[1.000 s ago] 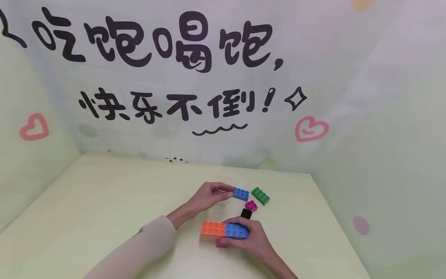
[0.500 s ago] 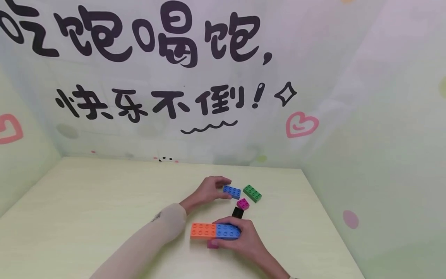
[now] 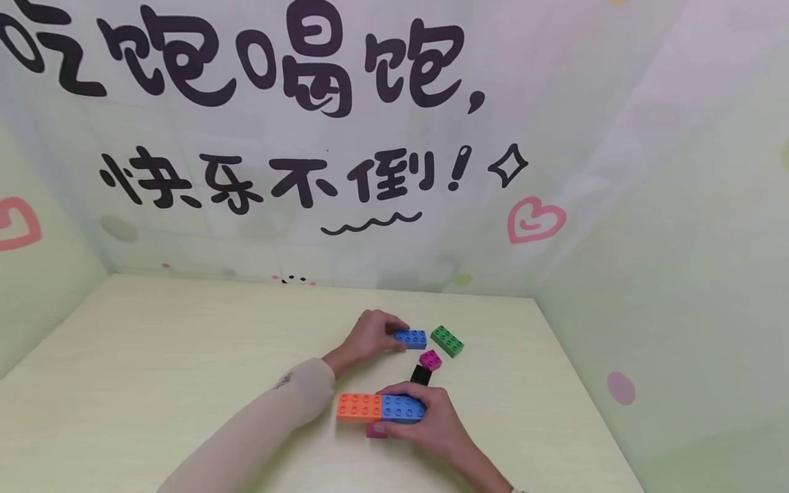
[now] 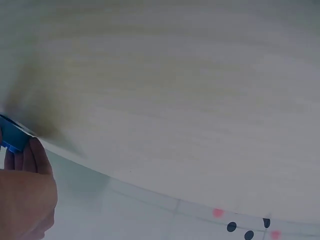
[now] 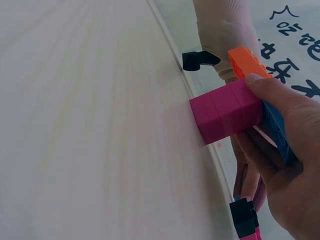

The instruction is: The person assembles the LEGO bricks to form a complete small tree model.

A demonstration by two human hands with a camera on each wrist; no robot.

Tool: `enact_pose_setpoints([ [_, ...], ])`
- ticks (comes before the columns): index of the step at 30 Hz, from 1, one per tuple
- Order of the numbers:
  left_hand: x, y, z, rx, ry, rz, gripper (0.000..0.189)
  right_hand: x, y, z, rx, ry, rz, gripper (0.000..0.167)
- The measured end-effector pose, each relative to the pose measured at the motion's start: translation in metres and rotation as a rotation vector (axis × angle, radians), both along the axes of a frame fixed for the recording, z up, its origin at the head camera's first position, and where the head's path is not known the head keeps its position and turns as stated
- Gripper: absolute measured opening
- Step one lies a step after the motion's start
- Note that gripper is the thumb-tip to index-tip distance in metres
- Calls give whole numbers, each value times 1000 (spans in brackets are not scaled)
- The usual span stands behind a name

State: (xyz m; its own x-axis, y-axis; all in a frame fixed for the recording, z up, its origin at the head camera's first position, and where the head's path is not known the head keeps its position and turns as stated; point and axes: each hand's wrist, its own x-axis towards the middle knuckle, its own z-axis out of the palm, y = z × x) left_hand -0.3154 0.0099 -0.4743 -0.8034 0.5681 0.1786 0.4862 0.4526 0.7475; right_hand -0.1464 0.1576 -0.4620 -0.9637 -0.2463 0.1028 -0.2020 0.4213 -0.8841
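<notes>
My left hand pinches a loose blue building brick between thumb and fingers, near the back of the table. In the left wrist view that blue brick shows at the far left edge, partly behind the hand. My right hand grips a built piece closer to me. On top of it an orange brick and a blue brick sit end to end, studs up. Beneath them is a stack of magenta bricks, best seen in the right wrist view, with my thumb against it.
A green brick lies to the right of the loose blue one. Just in front are a small magenta brick and a black brick, partly behind my right hand. Printed walls border the pale table.
The head view has swung right, shifting everything left. My left fingers have parted, then closed again on the loose blue brick, which has turned slightly. My right hand keeps its grip.
</notes>
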Motion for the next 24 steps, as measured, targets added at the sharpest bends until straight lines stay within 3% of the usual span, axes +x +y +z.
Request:
enact_pose_setpoints([
  [4,6,-13,8,52,-26,47,35,0,-1,0,5,12,-6,38],
  [8,20,-32,25,103,-79,66,36,-1,-1,0,21,6,-16,39],
  [13,44,-61,47,120,-119,91,35,-2,-1,-1,45,-9,-39,37],
  [16,62,-77,57,129,-134,73,35,-2,-1,-2,50,-15,-46,37],
  [24,107,-105,67,138,-118,3,33,0,-5,-3,82,21,-57,39],
])
